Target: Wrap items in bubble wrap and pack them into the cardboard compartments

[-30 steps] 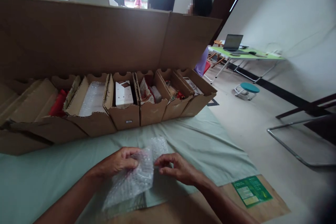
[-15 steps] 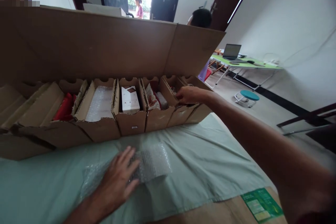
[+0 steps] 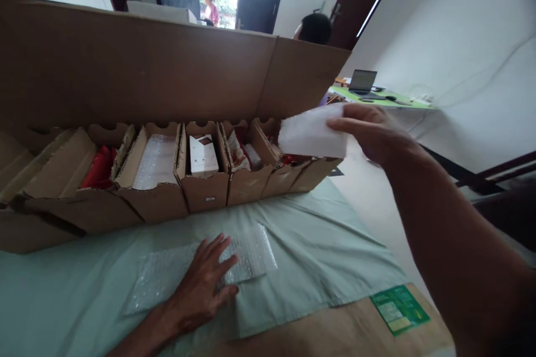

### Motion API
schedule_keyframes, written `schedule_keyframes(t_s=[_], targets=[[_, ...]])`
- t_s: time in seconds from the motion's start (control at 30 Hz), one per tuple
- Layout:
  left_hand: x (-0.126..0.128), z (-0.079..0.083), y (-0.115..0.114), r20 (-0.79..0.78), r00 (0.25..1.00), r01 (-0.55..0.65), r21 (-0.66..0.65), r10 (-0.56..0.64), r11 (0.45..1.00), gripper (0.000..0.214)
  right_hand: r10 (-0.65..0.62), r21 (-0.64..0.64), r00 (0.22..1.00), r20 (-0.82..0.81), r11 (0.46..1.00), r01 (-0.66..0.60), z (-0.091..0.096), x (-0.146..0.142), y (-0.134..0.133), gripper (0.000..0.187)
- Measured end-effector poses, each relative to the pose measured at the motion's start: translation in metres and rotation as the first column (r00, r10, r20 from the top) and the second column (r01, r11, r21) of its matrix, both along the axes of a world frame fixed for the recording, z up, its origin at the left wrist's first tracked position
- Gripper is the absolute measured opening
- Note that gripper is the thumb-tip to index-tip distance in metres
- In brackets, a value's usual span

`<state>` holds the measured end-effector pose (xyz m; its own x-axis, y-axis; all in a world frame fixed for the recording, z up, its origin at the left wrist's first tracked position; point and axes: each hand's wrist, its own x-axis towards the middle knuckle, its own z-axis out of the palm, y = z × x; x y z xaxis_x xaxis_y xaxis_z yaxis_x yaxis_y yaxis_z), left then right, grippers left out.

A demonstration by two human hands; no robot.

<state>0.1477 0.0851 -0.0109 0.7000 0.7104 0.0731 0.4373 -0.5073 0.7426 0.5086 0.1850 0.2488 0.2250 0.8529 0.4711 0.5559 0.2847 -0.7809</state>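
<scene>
My right hand [image 3: 368, 128] pinches a white, flat, soft-looking packet [image 3: 307, 133] between thumb and fingers, above the right end of a row of cardboard bins [image 3: 248, 192]. My left hand [image 3: 207, 279] lies with fingers spread over a clear bubble wrap sheet [image 3: 255, 254] on the pale green cloth [image 3: 301, 245]. In the bins sit a red item [image 3: 99, 167], bubble wrap pieces [image 3: 157, 159], a white box [image 3: 203, 155] and a patterned packet [image 3: 238, 150]. The packet in my right hand partly covers the rightmost bins.
A tall cardboard panel [image 3: 159, 67] stands behind the bins. Beyond it are a person's head [image 3: 315, 29] and a person in the doorway [image 3: 210, 8]. At right, a laptop [image 3: 363, 81] rests on a green table [image 3: 402, 101]. A green label [image 3: 400, 309] is at the near edge.
My right hand has risen out of the right-hand bins, now with the white packet in it. My left hand has shifted slightly right on the bubble wrap.
</scene>
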Motion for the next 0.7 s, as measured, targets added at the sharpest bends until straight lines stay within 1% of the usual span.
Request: schedule_keyframes(t_s=[0.03,0.07,0.1,0.13,0.17,0.2,0.27,0.3,0.33,0.4,0.43,0.47,0.53,0.57,0.6,0.63,0.67,0.7], targets=[[0.0,0.005,-0.002,0.103,0.99,-0.088,-0.06,0.094,0.994,0.046,0.053,-0.024,0.997,-0.063,0.998,-0.054,0.002,-0.001,-0.02,0.02],[0.001,0.01,-0.004,0.203,0.961,-0.158,-0.152,0.187,0.976,0.044,0.116,-0.052,0.984,-0.135,0.991,-0.124,0.0,-0.006,-0.039,0.022],[0.003,0.017,-0.006,0.296,0.916,-0.193,-0.265,0.271,0.945,0.044,0.174,-0.068,0.962,-0.21,0.979,-0.192,-0.007,-0.014,-0.057,0.025],[0.006,0.024,-0.009,0.38,0.862,-0.182,-0.385,0.335,0.905,0.047,0.218,-0.072,0.934,-0.284,0.966,-0.248,-0.018,-0.024,-0.071,0.029],[0.011,0.031,-0.013,0.456,0.804,-0.13,-0.492,0.381,0.861,0.054,0.253,-0.08,0.903,-0.347,0.951,-0.297,-0.031,-0.035,-0.084,0.033],[0.015,0.037,-0.018,0.522,0.746,-0.052,-0.573,0.413,0.818,0.064,0.28,-0.096,0.874,-0.396,0.935,-0.342,-0.046,-0.047,-0.094,0.036],[0.024,0.05,-0.027,0.617,0.641,0.103,-0.659,0.457,0.745,0.08,0.326,-0.124,0.817,-0.476,0.895,-0.429,-0.076,-0.071,-0.107,0.038],[0.028,0.055,-0.031,0.636,0.609,0.15,-0.68,0.474,0.718,0.081,0.349,-0.131,0.808,-0.475,0.88,-0.457,-0.09,-0.082,-0.112,0.037],[0.029,0.059,-0.036,0.638,0.59,0.169,-0.697,0.495,0.697,0.079,0.382,-0.124,0.81,-0.446,0.869,-0.478,-0.102,-0.092,-0.116,0.035],[0.027,0.065,-0.044,0.611,0.549,0.138,-0.74,0.571,0.658,0.069,0.451,-0.067,0.829,-0.332,0.865,-0.497,-0.123,-0.108,-0.123,0.026],[0.024,0.067,-0.048,0.583,0.522,0.12,-0.773,0.623,0.623,0.067,0.474,-0.023,0.841,-0.26,0.868,-0.496,-0.132,-0.115,-0.128,0.021],[0.02,0.069,-0.051,0.549,0.495,0.119,-0.811,0.673,0.573,0.067,0.487,0.017,0.853,-0.187,0.87,-0.493,-0.139,-0.121,-0.133,0.016],[0.009,0.069,-0.059,0.48,0.449,0.17,-0.874,0.754,0.455,0.075,0.504,0.055,0.862,-0.051,0.864,-0.501,-0.153,-0.132,-0.146,0.01],[0.004,0.068,-0.062,0.449,0.438,0.202,-0.893,0.779,0.402,0.079,0.528,0.041,0.849,0.011,0.848,-0.528,-0.159,-0.137,-0.154,0.01],[0.0,0.066,-0.065,0.424,0.432,0.216,-0.906,0.796,0.364,0.082,0.567,0.003,0.821,0.073,0.823,-0.568,-0.165,-0.141,-0.162,0.008],[-0.004,0.064,-0.068,0.403,0.428,0.205,-0.915,0.809,0.347,0.083,0.605,-0.054,0.786,0.124,0.795,-0.604,-0.171,-0.145,-0.17,0.007],[-0.006,0.062,-0.07,0.388,0.425,0.172,-0.922,0.818,0.347,0.084,0.632,-0.115,0.758,0.159,0.775,-0.622,-0.176,-0.147,-0.177,0.011],[-0.008,0.06,-0.071,0.379,0.429,0.131,-0.924,0.82,0.359,0.087,0.647,-0.173,0.742,0.176,0.762,-0.624,-0.181,-0.149,-0.183,0.024]])
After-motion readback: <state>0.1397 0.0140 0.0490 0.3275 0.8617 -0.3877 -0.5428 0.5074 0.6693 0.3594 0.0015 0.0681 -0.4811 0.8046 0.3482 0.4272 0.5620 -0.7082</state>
